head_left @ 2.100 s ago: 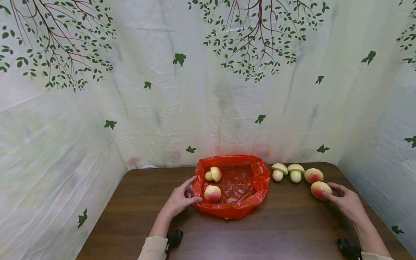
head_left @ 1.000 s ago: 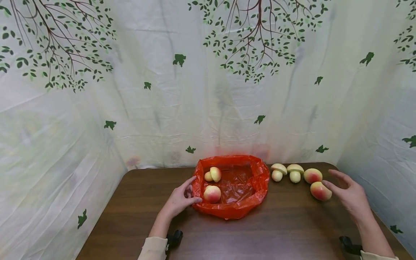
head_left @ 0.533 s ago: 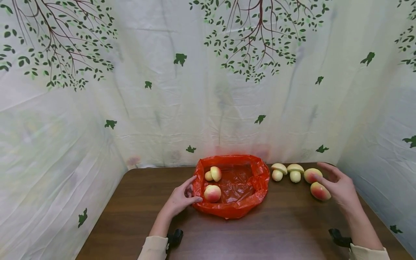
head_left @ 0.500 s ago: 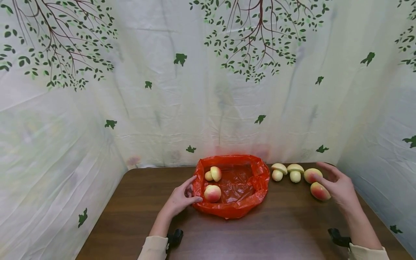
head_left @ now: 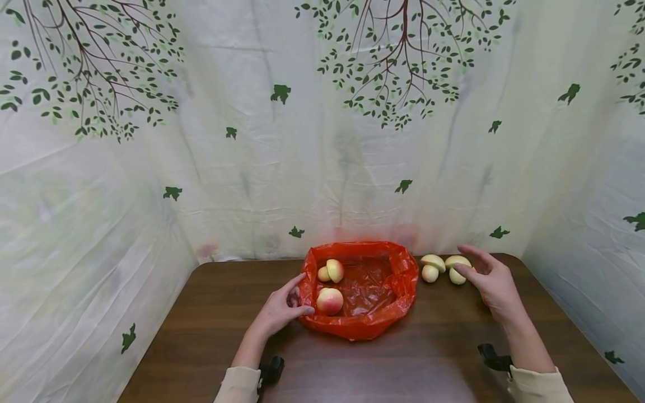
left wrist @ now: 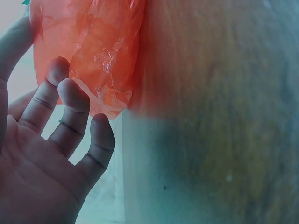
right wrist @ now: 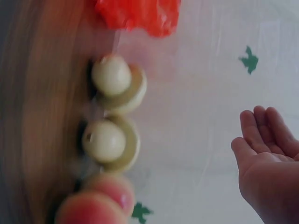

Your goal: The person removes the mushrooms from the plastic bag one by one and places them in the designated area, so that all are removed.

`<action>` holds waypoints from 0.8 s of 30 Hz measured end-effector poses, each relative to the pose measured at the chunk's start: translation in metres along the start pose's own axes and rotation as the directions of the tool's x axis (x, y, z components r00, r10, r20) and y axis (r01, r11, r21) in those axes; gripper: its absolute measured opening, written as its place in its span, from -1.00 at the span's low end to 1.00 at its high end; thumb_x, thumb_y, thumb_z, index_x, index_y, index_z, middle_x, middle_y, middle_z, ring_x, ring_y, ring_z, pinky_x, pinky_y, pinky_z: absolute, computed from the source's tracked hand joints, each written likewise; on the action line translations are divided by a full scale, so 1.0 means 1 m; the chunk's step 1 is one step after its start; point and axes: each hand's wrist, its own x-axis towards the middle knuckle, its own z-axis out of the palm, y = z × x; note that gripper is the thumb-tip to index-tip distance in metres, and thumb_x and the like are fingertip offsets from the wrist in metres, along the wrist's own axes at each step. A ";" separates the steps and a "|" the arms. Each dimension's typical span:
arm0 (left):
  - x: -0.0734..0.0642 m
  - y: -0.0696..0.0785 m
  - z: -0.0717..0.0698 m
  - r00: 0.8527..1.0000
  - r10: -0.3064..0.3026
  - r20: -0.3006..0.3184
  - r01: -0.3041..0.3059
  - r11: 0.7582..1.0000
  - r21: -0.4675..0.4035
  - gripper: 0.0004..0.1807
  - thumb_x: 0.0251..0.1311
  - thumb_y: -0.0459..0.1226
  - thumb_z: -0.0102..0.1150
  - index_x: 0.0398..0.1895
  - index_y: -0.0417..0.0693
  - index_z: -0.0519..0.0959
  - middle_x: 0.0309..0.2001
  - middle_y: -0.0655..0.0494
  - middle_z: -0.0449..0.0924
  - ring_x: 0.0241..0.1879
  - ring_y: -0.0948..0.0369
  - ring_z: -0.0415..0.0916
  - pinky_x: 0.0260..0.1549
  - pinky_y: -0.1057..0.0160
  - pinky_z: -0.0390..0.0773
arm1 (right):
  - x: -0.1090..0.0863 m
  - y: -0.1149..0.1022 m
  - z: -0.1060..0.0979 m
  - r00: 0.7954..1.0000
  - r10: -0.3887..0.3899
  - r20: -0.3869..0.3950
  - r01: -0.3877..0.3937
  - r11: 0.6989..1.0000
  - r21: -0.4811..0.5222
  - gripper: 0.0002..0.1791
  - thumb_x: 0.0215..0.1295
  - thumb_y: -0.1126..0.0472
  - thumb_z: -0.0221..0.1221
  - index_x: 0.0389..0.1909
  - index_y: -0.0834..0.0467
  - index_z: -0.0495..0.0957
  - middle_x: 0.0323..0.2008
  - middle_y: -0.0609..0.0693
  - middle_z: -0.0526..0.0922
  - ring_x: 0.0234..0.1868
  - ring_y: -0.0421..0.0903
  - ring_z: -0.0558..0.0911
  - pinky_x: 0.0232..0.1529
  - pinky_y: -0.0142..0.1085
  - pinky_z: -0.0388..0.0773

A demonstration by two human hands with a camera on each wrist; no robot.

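Note:
My left hand [head_left: 276, 309] holds the left rim of an open red plastic bag [head_left: 360, 330], thumb and forefinger on the edge, other fingers loosely bent outside. Inside the bag lie a round red-and-yellow peach-like fruit [head_left: 330, 301] and a pale mushroom-shaped piece [head_left: 335, 271] with a reddish cap. My right hand [head_left: 492, 284] hovers at the right, thumb and fingers apart, holding nothing. Its fingertips overlap the right one of two cream mushrooms [head_left: 430, 273]; contact cannot be told. Two peach-like fruits [right wrist: 88, 211] are mostly hidden behind that hand in the head view.
A dark wooden table [head_left: 383, 369] carries everything. Behind it hangs a pale curtain [head_left: 322, 184] printed with branches and green leaves; another side of it rises at the right. A black wrist device [head_left: 271, 369] sits on each forearm.
My right hand has let go of the nearer peach-like fruit, lifted away, then swung left over the fruits to the mushrooms. My left hand and the bag have stayed put.

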 end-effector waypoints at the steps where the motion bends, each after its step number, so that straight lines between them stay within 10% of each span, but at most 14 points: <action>1: 0.000 0.000 0.000 1.000 0.001 0.000 -0.001 1.000 0.001 -0.06 0.17 -0.13 0.58 0.61 0.05 0.34 -0.21 0.03 0.48 -0.27 0.14 0.41 -0.39 0.31 0.49 | 0.002 -0.002 0.005 1.000 -0.005 0.008 0.005 1.000 0.011 -0.31 0.50 0.02 0.31 0.56 0.10 0.37 0.37 -0.39 0.49 0.71 0.07 0.13 0.25 -0.78 0.27; 11: 0.000 0.000 0.001 1.000 0.005 -0.002 -0.005 1.000 0.006 -0.05 0.16 -0.11 0.59 0.61 0.03 0.34 -0.20 0.03 0.49 -0.27 0.15 0.41 -0.39 0.31 0.49 | 0.015 -0.019 0.045 0.997 0.004 0.078 -0.007 0.999 0.034 -0.20 0.46 -0.06 0.33 0.58 0.18 0.31 0.58 0.22 0.35 0.67 0.19 0.21 0.61 0.20 0.16; 24: -0.001 0.002 0.000 1.000 0.004 -0.005 -0.004 1.000 0.010 -0.06 0.17 -0.14 0.58 0.61 0.03 0.35 -0.21 0.04 0.48 -0.27 0.16 0.40 -0.36 0.33 0.47 | 0.030 -0.027 0.093 0.987 -0.035 0.157 0.016 0.992 0.125 -0.30 0.47 0.08 0.35 0.52 0.20 0.38 0.54 0.21 0.41 0.65 0.20 0.27 0.56 0.13 0.26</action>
